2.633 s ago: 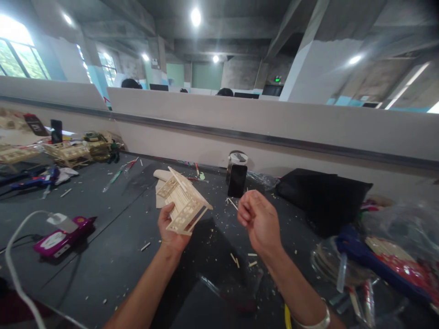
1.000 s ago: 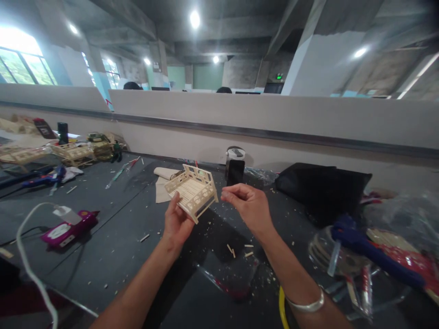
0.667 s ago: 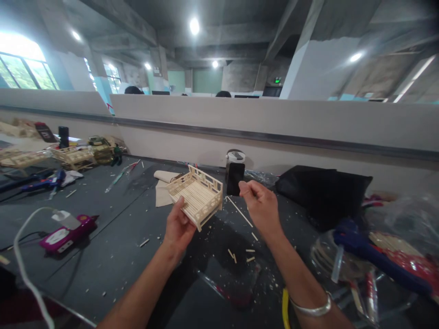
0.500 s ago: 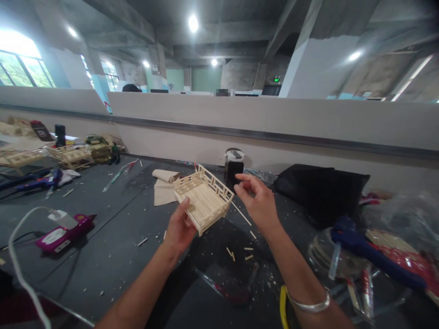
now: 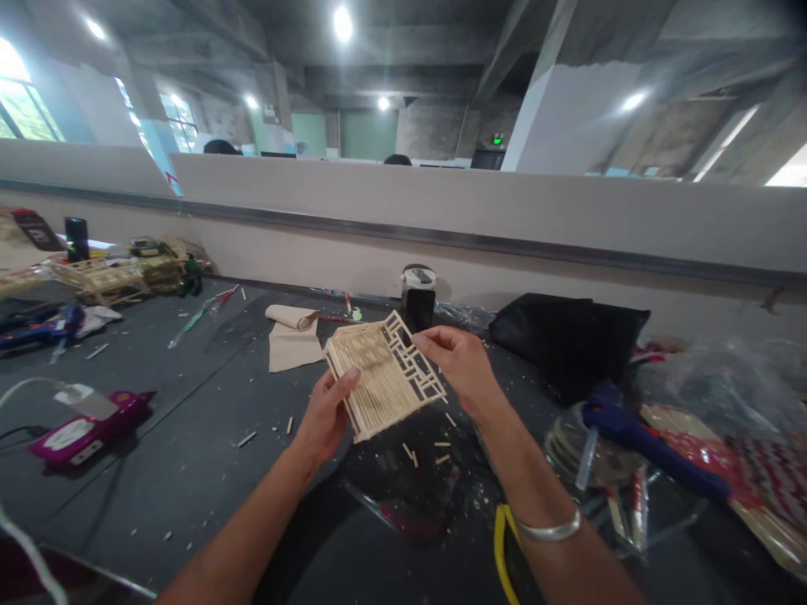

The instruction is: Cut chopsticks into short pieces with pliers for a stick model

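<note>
**Left grip clamps a slatted wooden model; right grip meets its lattice edge**

The wooden model (image 5: 371,378) sits at the middle of the frame, held above the dark bench (image 5: 208,479) and tilted so its slatted face shows. The left grip (image 5: 324,416) is closed on its lower left side: the thumb lies flat across the slats and the other fingers go behind, mostly hidden.

The right grip (image 5: 463,365), just right of centre, has its thumb and forefinger drawn together, their tips at the outer edge of the model's openwork lattice (image 5: 413,361). Whether they pinch that edge or only touch it, I cannot tell. A silver bangle (image 5: 551,529) circles the right wrist, toward the lower right.

Behind the model, near the centre, a dark phone (image 5: 419,307) stands upright before a white-topped container (image 5: 419,276). A partly rolled beige sheet (image 5: 294,346) lies left of the model. Short wooden sticks (image 5: 442,444) are scattered on the bench below it. At the right of the frame, a blue glue gun (image 5: 656,441) lies among clear plastic, below a black cloth item (image 5: 561,340). A purple power strip (image 5: 88,430) rests at the left.
</note>
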Tool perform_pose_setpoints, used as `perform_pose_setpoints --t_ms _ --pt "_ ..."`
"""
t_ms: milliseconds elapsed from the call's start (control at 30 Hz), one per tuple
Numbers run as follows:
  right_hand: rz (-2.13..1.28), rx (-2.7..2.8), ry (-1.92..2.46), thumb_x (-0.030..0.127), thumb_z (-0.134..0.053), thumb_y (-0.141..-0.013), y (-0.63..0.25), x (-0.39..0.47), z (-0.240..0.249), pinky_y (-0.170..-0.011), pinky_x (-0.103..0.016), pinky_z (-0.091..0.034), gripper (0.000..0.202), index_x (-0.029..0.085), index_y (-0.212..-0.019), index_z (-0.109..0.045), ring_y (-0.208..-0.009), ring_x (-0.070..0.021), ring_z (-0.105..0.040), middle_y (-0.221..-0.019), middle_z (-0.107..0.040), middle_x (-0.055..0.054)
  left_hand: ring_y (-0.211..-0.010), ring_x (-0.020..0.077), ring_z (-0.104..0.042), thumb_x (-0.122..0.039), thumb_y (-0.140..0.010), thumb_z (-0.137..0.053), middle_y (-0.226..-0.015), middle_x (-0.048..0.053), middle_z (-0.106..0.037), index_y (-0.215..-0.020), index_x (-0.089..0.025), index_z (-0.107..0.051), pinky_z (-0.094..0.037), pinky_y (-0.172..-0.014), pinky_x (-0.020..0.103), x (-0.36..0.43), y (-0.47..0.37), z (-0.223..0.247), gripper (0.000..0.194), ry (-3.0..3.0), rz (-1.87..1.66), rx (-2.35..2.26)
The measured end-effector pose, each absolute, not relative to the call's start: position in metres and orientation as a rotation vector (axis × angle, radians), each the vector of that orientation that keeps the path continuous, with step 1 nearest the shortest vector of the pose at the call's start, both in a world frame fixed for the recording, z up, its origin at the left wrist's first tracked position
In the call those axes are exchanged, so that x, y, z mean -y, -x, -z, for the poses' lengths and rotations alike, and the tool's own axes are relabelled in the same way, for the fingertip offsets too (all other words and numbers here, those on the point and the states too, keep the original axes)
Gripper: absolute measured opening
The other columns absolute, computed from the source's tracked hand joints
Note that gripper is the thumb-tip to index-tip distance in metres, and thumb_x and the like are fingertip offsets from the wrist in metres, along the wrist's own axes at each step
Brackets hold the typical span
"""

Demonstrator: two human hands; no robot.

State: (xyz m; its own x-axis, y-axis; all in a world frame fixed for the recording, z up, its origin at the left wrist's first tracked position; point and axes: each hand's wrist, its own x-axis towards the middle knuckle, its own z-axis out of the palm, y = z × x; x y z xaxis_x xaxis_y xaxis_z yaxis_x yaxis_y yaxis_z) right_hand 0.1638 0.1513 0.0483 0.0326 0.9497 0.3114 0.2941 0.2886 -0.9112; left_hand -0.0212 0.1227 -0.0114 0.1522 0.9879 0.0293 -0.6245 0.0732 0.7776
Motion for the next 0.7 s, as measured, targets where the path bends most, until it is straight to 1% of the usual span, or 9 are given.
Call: perform_pose_setpoints --t_ms 67,133,233,300,400,500,567,633,700 --pt "-0.633 1.548 1.237 0.039 -0.061 -0.075 -0.164 -0.151 -0.048 -0.056 -0.026 -0.043 0.023 0.017 -0.073 -0.069 -0.06 -0.0165 -0.06 -0.067 -0.069 -0.003 -0.1 0.0285 -0.063 -0.03 -0.075 -0.067 -0.109 0.012 -0.067 -0.106 -0.014 -0.063 -0.049 -0.09 0.041 -0.122 0.021 0.011 0.036 -0.772 -1.339 -0.638" --pt "-0.353 1.649 1.298 0.034 -0.059 -0.077 -0.163 -0.15 -0.048 -0.06 -0.028 -0.042 0.02 0.018 -0.069 -0.066 -0.063 -0.017 -0.058 -0.066 -0.067 -0.002 -0.096 0.0278 -0.064 -0.03 -0.074 -0.068 -0.108 0.012 -0.068 -0.104 -0.014 -0.063 -0.049 -0.088 0.041 -0.122 0.021 0.011 0.034 -0.79 -1.345 -0.656" --pt "0.11 1.773 1.355 0.029 -0.054 -0.082 -0.16 -0.149 -0.048 -0.069 -0.031 -0.04 0.02 0.019 -0.066 -0.061 -0.072 -0.0197 -0.054 -0.068 -0.064 -0.004 -0.092 0.027 -0.066 -0.03 -0.073 -0.069 -0.106 0.012 -0.068 -0.103 -0.014 -0.064 -0.05 -0.086 0.041 -0.122 0.021 0.011 0.034 -0.812 -1.346 -0.669" --pt "0.247 1.787 1.353 0.029 -0.049 -0.085 -0.16 -0.148 -0.049 -0.07 -0.032 -0.038 0.022 0.019 -0.067 -0.057 -0.075 -0.0209 -0.052 -0.071 -0.062 -0.006 -0.091 0.0267 -0.066 -0.03 -0.073 -0.069 -0.105 0.012 -0.068 -0.103 -0.014 -0.063 -0.051 -0.085 0.04 -0.122 0.021 0.011 0.035 -0.818 -1.346 -0.67" --pt "0.155 1.687 1.317 0.03 -0.043 -0.089 -0.165 -0.147 -0.054 -0.065 -0.028 -0.036 0.025 0.019 -0.068 -0.051 -0.069 -0.0178 -0.05 -0.068 -0.057 -0.003 -0.09 0.0265 -0.066 -0.031 -0.074 -0.069 -0.104 0.012 -0.068 -0.105 -0.013 -0.062 -0.051 -0.083 0.04 -0.122 0.02 0.012 0.037 -0.81 -1.341 -0.674" --pt "0.071 1.5 1.299 0.032 -0.038 -0.091 -0.172 -0.145 -0.061 -0.056 -0.026 -0.031 0.034 0.021 -0.059 -0.039 -0.055 -0.0129 -0.042 -0.056 -0.044 0.003 -0.089 0.0263 -0.066 -0.031 -0.074 -0.068 -0.103 0.013 -0.069 -0.105 -0.012 -0.062 -0.052 -0.083 0.039 -0.123 0.02 0.012 0.037 -0.809 -1.336 -0.671" --pt "0.061 1.423 1.302 0.035 -0.038 -0.091 -0.175 -0.144 -0.064 -0.054 -0.025 -0.028 0.04 0.021 -0.054 -0.036 -0.051 -0.0115 -0.038 -0.051 -0.039 0.004 -0.089 0.0263 -0.066 -0.031 -0.074 -0.068 -0.103 0.013 -0.069 -0.105 -0.012 -0.062 -0.052 -0.082 0.039 -0.123 0.02 0.013 0.037 -0.809 -1.336 -0.673" --pt "-0.005 1.442 1.317 0.042 -0.041 -0.09 -0.176 -0.145 -0.064 -0.053 -0.025 -0.029 0.044 0.02 -0.052 -0.042 -0.049 -0.0109 -0.039 -0.049 -0.043 0.004 -0.089 0.0265 -0.066 -0.031 -0.073 -0.069 -0.103 0.013 -0.069 -0.105 -0.012 -0.062 -0.051 -0.082 0.039 -0.123 0.02 0.013 0.038 -0.807 -1.338 -0.68" --pt "-0.088 1.518 1.334 0.047 -0.046 -0.087 -0.175 -0.147 -0.061 -0.053 -0.024 -0.031 0.043 0.018 -0.055 -0.052 -0.05 -0.0116 -0.046 -0.051 -0.052 0.002 -0.09 0.0268 -0.066 -0.032 -0.072 -0.07 -0.103 0.013 -0.069 -0.105 -0.012 -0.062 -0.051 -0.083 0.039 -0.123 0.02 0.013 0.04 -0.805 -1.34 -0.69"
